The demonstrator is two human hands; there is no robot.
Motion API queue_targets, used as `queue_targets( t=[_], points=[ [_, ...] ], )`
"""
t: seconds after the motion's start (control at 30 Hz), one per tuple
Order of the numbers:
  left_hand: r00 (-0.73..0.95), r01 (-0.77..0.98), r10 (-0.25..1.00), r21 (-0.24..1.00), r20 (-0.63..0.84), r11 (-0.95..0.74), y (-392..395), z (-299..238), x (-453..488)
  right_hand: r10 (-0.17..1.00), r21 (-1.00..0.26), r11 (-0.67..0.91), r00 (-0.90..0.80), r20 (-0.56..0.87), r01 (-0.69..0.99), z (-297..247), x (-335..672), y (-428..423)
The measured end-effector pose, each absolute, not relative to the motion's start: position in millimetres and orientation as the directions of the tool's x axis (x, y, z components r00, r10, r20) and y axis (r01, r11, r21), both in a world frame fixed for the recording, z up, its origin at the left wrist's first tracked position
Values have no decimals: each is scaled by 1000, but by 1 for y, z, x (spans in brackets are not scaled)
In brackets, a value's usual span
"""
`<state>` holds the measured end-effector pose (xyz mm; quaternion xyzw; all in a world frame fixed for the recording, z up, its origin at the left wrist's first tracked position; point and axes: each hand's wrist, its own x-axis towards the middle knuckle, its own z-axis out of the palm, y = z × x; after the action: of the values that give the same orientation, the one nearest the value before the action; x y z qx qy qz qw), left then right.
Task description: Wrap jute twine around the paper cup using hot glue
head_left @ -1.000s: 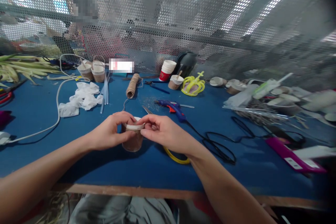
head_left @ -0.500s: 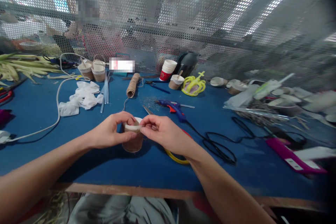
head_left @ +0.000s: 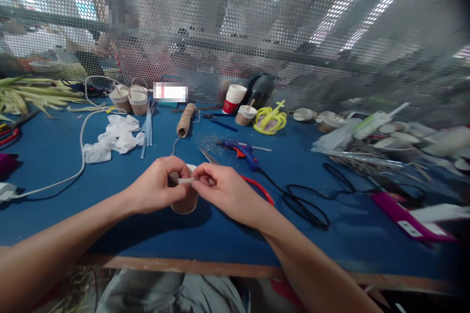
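Observation:
My left hand is closed on the rim of a small brown-wrapped paper cup, its thumb in front and fingers at the far side. Pinched between the fingertips of my right hand is a thin whitish strip lying along the cup's rim. Both hands nearly meet there and cover most of the upper cup. Scissors lie partly under my right hand, blade tip and red handle showing. Behind the cup a spool of twine trails a strand toward it.
A blue glue gun with a black cable lies beyond my right hand. Left are crumpled white pieces, glue sticks and a white cord. Finished-looking cups, red-white paper cups and a yellow crown-shaped piece stand at the back.
My right hand has shifted slightly left and closer to my left hand. More of the scissors' red handle shows, while the yellow part is now covered. The cup stays in about the same place.

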<state>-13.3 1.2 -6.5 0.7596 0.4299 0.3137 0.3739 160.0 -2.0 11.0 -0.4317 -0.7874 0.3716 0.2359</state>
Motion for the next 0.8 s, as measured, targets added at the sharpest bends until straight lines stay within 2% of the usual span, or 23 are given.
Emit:
queue_targets(
  t=[0.13,0.23,0.3,0.37,0.47,0.53,0.57,0.67,0.73,0.8],
  points=[
    [394,329,906,897,154,-296,3,-8,-16,858,-788,389,-500,121,477,12,163,-3],
    [304,219,930,935,206,-279,7,-12,-19,903,-815,346,-401,154,465,11,166,-7],
    [219,174,952,951,214,-254,10,-15,-20,919,-837,287,-379,105,466,11,168,-11],
    [160,100,967,971,199,-217,12,-19,-20,895,-873,206,-446,-15,442,10,168,-15],
    [122,-53,976,984,178,-173,16,-24,-22,761,-902,88,-613,-212,422,11,169,-17],
    [104,-91,976,979,190,-181,17,-27,-23,707,-870,160,-669,-229,466,14,172,-14],
    [99,-84,975,978,201,-193,17,-28,-24,715,-840,230,-670,-197,492,16,175,-11],
    [99,-20,971,976,218,-217,17,-30,-25,847,-708,344,-530,-49,616,26,188,4],
    [113,23,971,976,211,-214,15,-31,-25,948,-605,266,-318,22,751,32,201,19],
    [143,59,967,974,210,-221,14,-33,-24,995,-486,99,-77,67,868,34,215,38]
  ],
)
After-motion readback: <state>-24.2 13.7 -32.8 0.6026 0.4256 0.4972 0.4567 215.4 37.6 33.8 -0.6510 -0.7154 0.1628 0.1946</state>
